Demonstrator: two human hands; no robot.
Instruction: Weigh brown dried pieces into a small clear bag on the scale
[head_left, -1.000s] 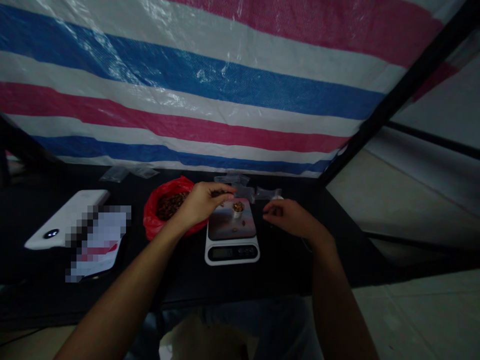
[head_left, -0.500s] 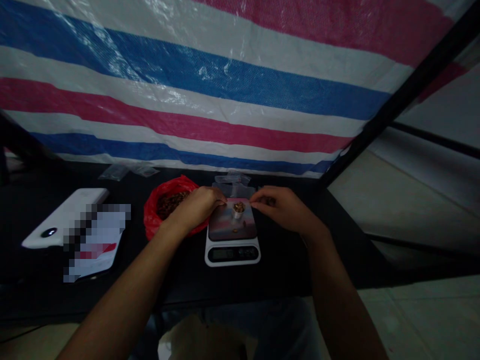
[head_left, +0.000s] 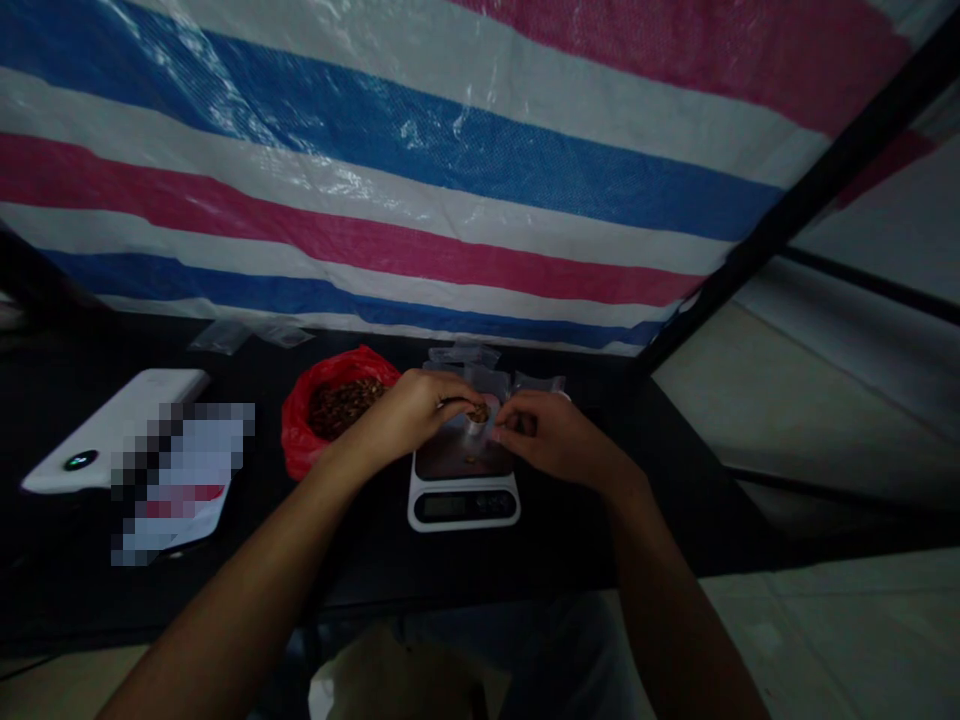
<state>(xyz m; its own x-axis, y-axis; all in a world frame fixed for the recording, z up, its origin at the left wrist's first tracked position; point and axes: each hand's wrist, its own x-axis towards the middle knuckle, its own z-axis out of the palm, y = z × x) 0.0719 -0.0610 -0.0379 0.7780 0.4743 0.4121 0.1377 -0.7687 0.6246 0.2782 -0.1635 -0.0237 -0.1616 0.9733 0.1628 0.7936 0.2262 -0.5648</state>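
A small white kitchen scale [head_left: 463, 497] sits on the dark table, with a tiny white cup [head_left: 477, 420] of brown bits on its platform. My left hand [head_left: 409, 415] is curled over the cup, fingertips pinched at its rim. My right hand [head_left: 544, 437] closes in from the right, fingers pinched against the cup's side. A red plastic bag [head_left: 315, 420] of brown pieces lies open just left of the scale.
Several small clear plastic bags [head_left: 469, 360] lie behind the scale, more at the back left [head_left: 225, 337]. A white power bank [head_left: 112, 425] and a white paper [head_left: 176, 480] lie at the left. A striped tarp [head_left: 450, 180] hangs behind; the table edge drops off at the right.
My right hand has moved left from beside the scale to the cup. My left hand has shifted over the cup. Both hands now meet at it.
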